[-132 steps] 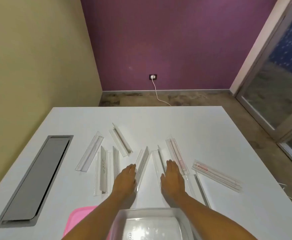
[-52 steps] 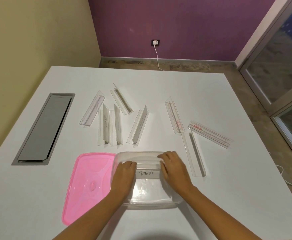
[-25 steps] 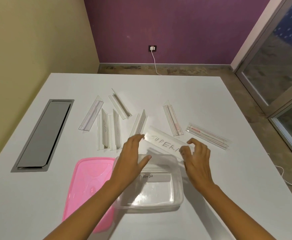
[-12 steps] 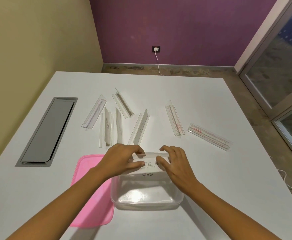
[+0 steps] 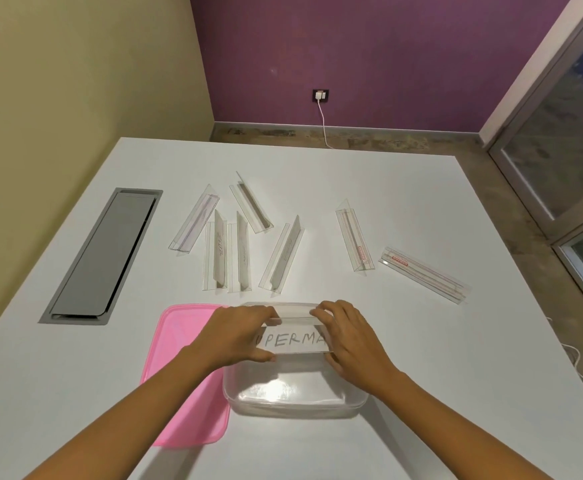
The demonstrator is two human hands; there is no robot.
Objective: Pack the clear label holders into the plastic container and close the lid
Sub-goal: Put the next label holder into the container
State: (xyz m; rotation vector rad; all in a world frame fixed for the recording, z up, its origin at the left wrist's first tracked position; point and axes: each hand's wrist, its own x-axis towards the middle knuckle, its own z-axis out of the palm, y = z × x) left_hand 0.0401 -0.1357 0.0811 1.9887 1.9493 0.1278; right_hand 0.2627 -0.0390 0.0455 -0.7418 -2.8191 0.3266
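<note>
The clear plastic container (image 5: 295, 393) sits on the white desk (image 5: 421, 375), close to the person, with its top open so things can go in. The flat pink lid (image 5: 182, 382) lies touching the container's left side, likely kept there so it is easy to grab at the end.

Over the far half of the container, both hands hold one clear label holder with a white card that reads "UPERMA" (image 5: 291, 339). The left hand (image 5: 239, 336) pinches its left end, with the thumb below and the fingers on top. The right hand (image 5: 347, 336) pinches its right end the same way. Each hand is partly closed around an end. The holder lies sideways, matching the long way of the container, which looks like the way it fits. I cannot tell if it rests on the bottom yet.

Past the container, seven more clear label holders wait on the desk. Five lie close together (image 5: 234, 244) and two lie further right (image 5: 354, 235). Far left of the container, a grey cover plate (image 5: 104, 252) is set into the desk.
</note>
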